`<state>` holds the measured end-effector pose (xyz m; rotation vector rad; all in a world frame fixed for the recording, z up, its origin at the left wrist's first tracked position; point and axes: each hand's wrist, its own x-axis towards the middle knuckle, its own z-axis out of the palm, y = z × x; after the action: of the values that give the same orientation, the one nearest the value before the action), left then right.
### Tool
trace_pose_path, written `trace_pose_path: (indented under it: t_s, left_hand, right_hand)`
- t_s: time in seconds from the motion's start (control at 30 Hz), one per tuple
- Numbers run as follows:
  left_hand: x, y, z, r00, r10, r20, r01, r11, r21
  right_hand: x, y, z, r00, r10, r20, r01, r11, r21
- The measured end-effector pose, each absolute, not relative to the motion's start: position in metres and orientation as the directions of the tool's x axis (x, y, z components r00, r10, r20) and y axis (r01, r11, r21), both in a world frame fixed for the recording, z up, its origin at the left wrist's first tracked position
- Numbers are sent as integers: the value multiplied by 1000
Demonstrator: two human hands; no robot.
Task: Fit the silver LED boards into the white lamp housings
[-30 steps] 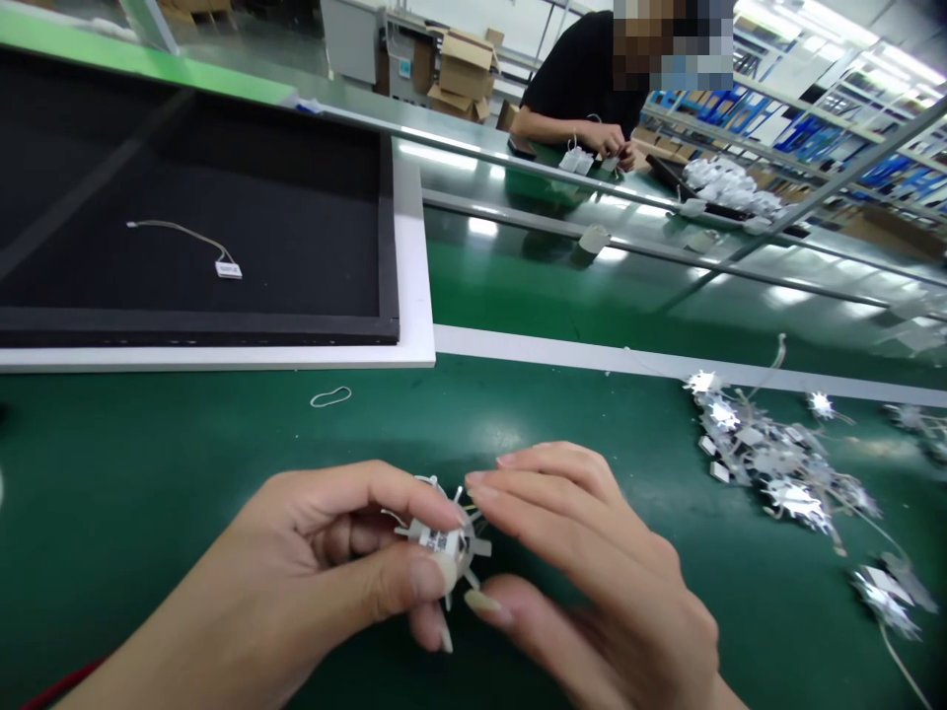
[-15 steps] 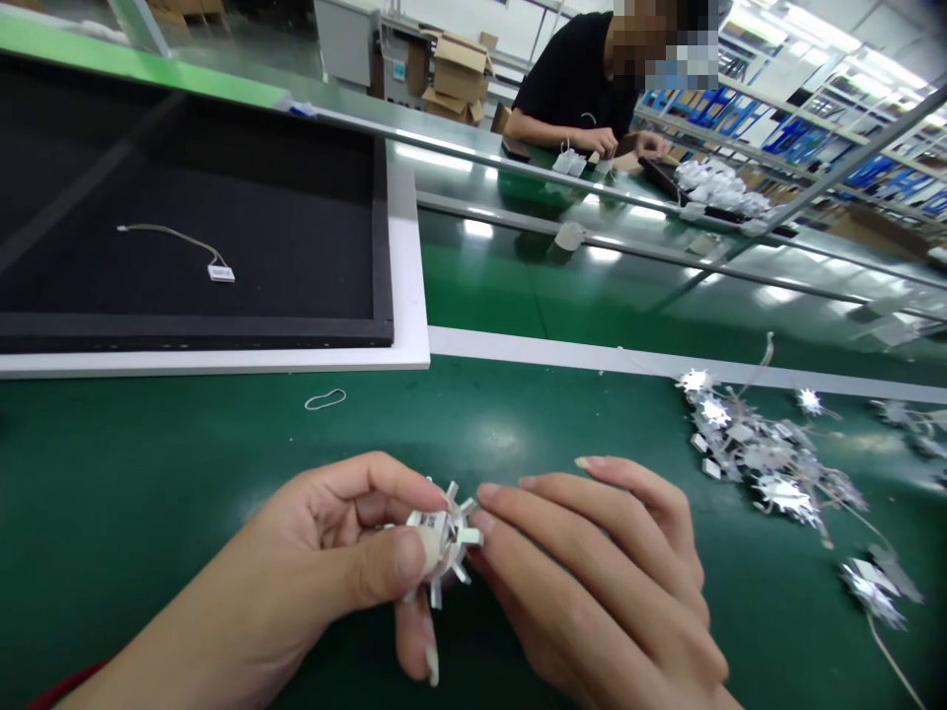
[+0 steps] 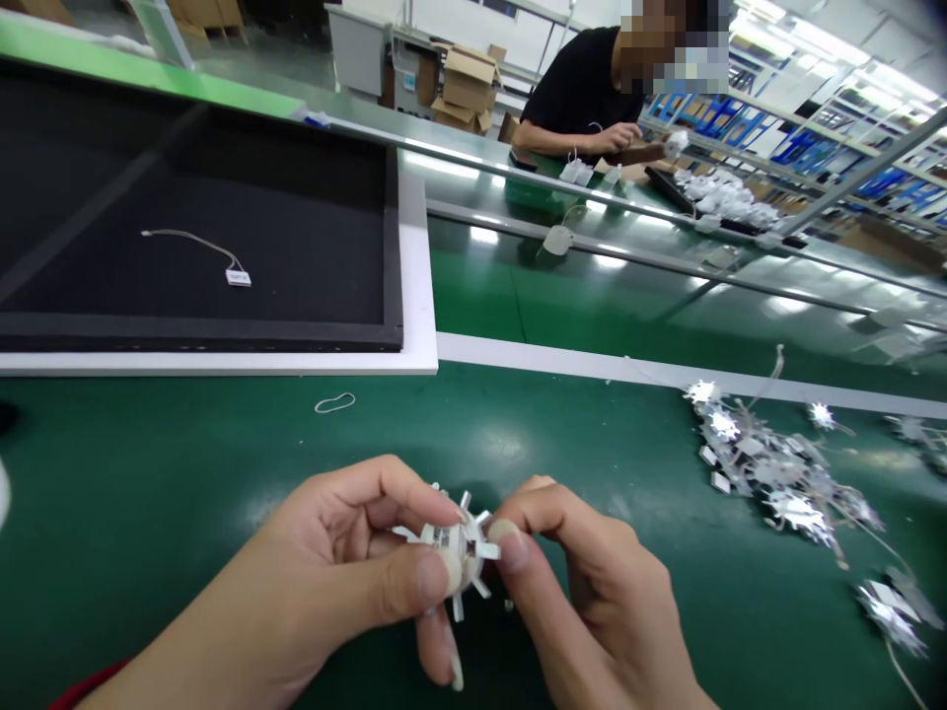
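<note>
l hand — tight grip on white star-shaped led piece, r hand — narrow grip on its tabs

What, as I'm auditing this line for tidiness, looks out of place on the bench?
A loose rubber band lies by itself on the green bench mat, apart from any work, and the silvery star-shaped pieces at right sit in a tangled heap.

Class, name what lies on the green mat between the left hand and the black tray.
A white rubber band lies there, in the head view.
</note>
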<state>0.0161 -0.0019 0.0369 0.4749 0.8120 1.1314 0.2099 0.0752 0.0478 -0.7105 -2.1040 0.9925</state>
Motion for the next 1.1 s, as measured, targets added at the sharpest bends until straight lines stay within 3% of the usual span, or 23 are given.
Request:
trace_pose_path:
  t_s: [0.07, 0.2, 0.3, 0.43, 0.53, 0.6, 0.93, 1.0, 1.1]
  left_hand:
    - [17, -3, 38, 192, 924, -329, -610, 375, 698]
    - [18, -5, 38, 131, 924, -359, -561, 367, 742]
    - [19, -5, 39, 22, 927, -374, -460, 341, 820]
    - [21, -6, 42, -116, 906, -407, -335, 350, 875]
    - [21, -6, 42, -119, 917, -381, -308, 331, 892]
    - [20, -6, 41, -94, 923, -374, -292, 333, 896]
    - [17, -8, 40, -64, 931, -359, -271, 330, 904]
    - [20, -8, 47, -125, 910, -395, -252, 356, 900]
    - [26, -8, 59, -214, 865, -453, -249, 400, 882]
  right_hand:
    - [213, 77, 48, -634, 734, 241, 198, 456, -868]
    - [211, 79, 53, -698, 710, -89, 176, 50, -983]
    - [207, 80, 57, -715, 683, -151, 149, -63, -987]
    - [208, 82, 56, -710, 700, -78, 193, 87, -977]
    - [212, 83, 54, -709, 704, 41, 255, 311, -916]
    - [213, 83, 53, -712, 698, 79, 252, 358, -899]
    - [214, 83, 54, -687, 714, 132, 288, 435, -853]
    - [216, 82, 57, -679, 729, 90, 301, 388, -871]
    - [216, 78, 64, -609, 789, -83, 358, 180, -916]
